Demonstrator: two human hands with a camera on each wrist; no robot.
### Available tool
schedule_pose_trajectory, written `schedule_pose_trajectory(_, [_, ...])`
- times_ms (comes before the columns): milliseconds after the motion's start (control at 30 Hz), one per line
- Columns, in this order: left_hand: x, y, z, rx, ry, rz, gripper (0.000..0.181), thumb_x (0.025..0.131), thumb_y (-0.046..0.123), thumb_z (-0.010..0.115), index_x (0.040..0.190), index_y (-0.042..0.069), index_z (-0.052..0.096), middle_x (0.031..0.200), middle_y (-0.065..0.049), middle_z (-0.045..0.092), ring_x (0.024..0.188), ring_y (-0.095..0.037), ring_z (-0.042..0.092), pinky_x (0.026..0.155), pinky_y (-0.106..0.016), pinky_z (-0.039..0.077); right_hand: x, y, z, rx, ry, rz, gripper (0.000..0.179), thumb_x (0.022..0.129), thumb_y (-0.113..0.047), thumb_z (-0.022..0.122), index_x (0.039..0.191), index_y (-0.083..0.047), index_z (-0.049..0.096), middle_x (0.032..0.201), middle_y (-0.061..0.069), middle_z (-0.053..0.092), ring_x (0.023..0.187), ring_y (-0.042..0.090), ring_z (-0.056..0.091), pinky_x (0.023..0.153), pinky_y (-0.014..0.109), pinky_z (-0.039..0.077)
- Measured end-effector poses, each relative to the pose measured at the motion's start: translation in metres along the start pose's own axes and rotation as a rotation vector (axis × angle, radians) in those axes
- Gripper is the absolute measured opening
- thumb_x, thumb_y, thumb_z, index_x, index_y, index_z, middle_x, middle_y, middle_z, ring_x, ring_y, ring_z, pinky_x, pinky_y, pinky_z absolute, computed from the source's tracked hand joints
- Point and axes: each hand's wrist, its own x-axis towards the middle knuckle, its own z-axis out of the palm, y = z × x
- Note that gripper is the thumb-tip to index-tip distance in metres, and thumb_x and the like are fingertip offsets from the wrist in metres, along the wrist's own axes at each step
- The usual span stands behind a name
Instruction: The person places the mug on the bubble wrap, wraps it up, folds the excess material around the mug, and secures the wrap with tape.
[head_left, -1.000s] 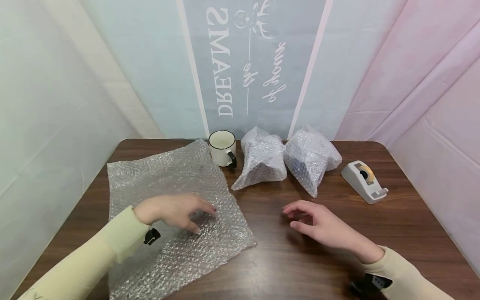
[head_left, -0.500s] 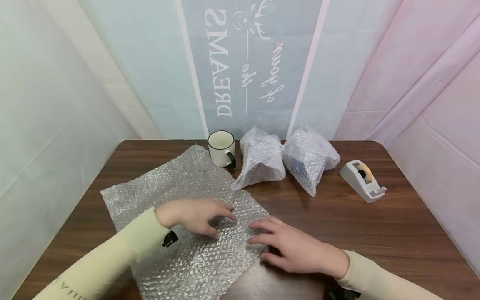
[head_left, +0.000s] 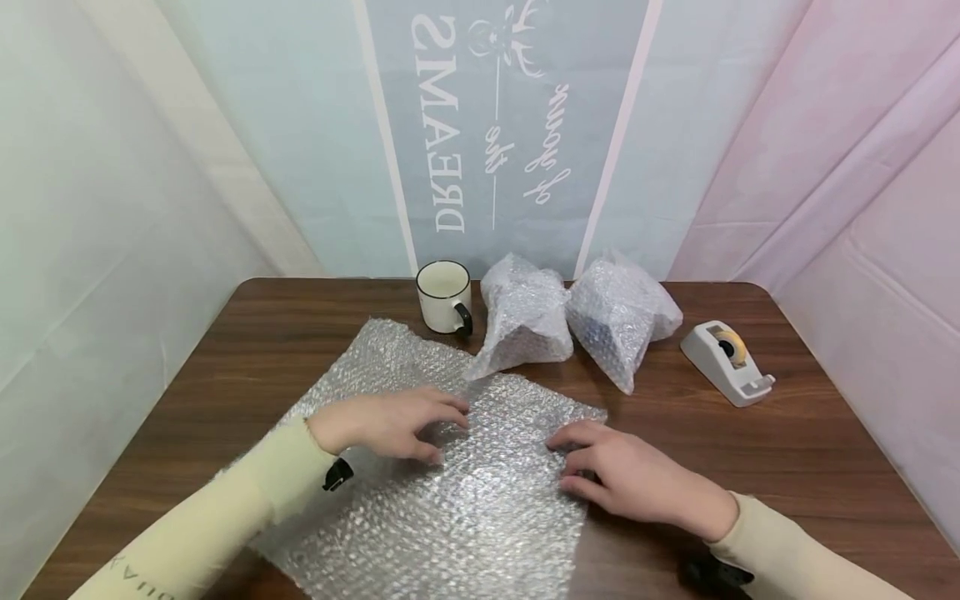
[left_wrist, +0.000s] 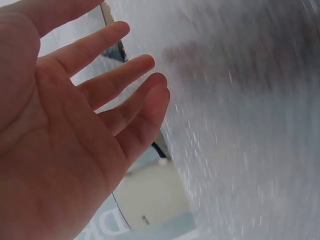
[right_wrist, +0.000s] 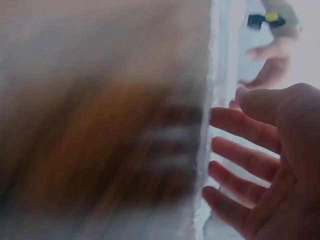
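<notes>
A square sheet of bubble wrap (head_left: 465,508) lies turned at an angle on the brown table (head_left: 750,467). My left hand (head_left: 393,423) is over its left-middle part, palm down, fingers spread and slightly bent. In the left wrist view the left hand (left_wrist: 75,115) shows an uncurled palm with nothing in it. My right hand (head_left: 618,471) is at the sheet's right edge, fingertips touching the wrap there. The right wrist view shows the right hand's fingers (right_wrist: 245,155) extended along the edge of the bubble wrap (right_wrist: 202,200).
A white mug (head_left: 444,300) with black rim and handle stands at the back. Right of it sit two bubble-wrapped bundles, one (head_left: 525,312) overlapping the sheet's far edge in view, the other (head_left: 618,317) farther right. A tape dispenser (head_left: 727,362) stands at the right.
The bubble wrap sheet has shifted right and toward me and turned, its far corner now away from the mug. My left hand moved slightly right; my right hand came in to the sheet's edge.
</notes>
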Motion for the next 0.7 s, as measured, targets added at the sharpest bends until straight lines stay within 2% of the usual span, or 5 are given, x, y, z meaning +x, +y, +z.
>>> schedule_pose_trajectory(167, [-0.004, -0.012, -0.009, -0.018, 0.004, -0.046, 0.049, 0.094, 0.025, 0.07, 0.138, 0.008, 0.057, 0.153, -0.013, 0.042, 0.141, -0.035, 0.034, 0.115, -0.052, 0.028, -0.008, 0.02, -0.001, -0.045, 0.072, 0.062, 0.025, 0.083, -0.032, 0.082, 0.07, -0.033, 0.06, 0.116, -0.006, 0.063, 0.106, 0.013, 0.061, 0.076, 0.03, 0.054])
schedule_pose_trajectory(333, [-0.007, -0.032, -0.017, -0.049, 0.056, -0.077, 0.044, 0.096, 0.024, 0.068, 0.135, 0.008, 0.059, 0.147, -0.014, 0.047, 0.138, -0.036, 0.038, 0.113, -0.053, 0.031, -0.012, 0.034, -0.003, -0.017, 0.061, 0.109, 0.025, 0.077, -0.025, 0.087, 0.082, -0.029, 0.062, 0.116, -0.004, 0.061, 0.103, 0.016, 0.061, 0.077, 0.031, 0.054])
schedule_pose_trajectory(500, [-0.009, -0.053, -0.025, -0.106, 0.17, -0.068, 0.038, 0.098, 0.023, 0.065, 0.131, 0.004, 0.061, 0.134, -0.01, 0.058, 0.126, -0.031, 0.053, 0.105, -0.049, 0.043, -0.013, 0.043, -0.011, -0.014, 0.002, 0.118, 0.038, 0.076, -0.019, 0.087, 0.111, -0.018, 0.069, 0.127, 0.003, 0.055, 0.11, 0.02, 0.059, 0.083, 0.037, 0.055])
schedule_pose_trajectory(600, [-0.007, -0.062, -0.033, -0.128, 0.27, -0.107, 0.034, 0.098, 0.021, 0.065, 0.127, 0.003, 0.064, 0.125, -0.009, 0.064, 0.115, -0.027, 0.06, 0.097, -0.047, 0.049, -0.014, 0.046, -0.017, -0.021, -0.057, 0.131, 0.05, 0.079, -0.015, 0.084, 0.125, -0.014, 0.067, 0.135, 0.008, 0.053, 0.12, 0.028, 0.054, 0.086, 0.042, 0.054])
schedule_pose_trajectory(700, [-0.002, -0.072, -0.042, -0.103, 0.409, -0.182, 0.028, 0.096, 0.02, 0.066, 0.12, 0.004, 0.067, 0.111, -0.006, 0.068, 0.1, -0.023, 0.065, 0.089, -0.044, 0.053, -0.016, 0.047, -0.023, -0.016, -0.119, 0.142, 0.053, 0.082, -0.011, 0.081, 0.132, -0.013, 0.065, 0.142, 0.011, 0.049, 0.128, 0.036, 0.048, 0.092, 0.047, 0.052])
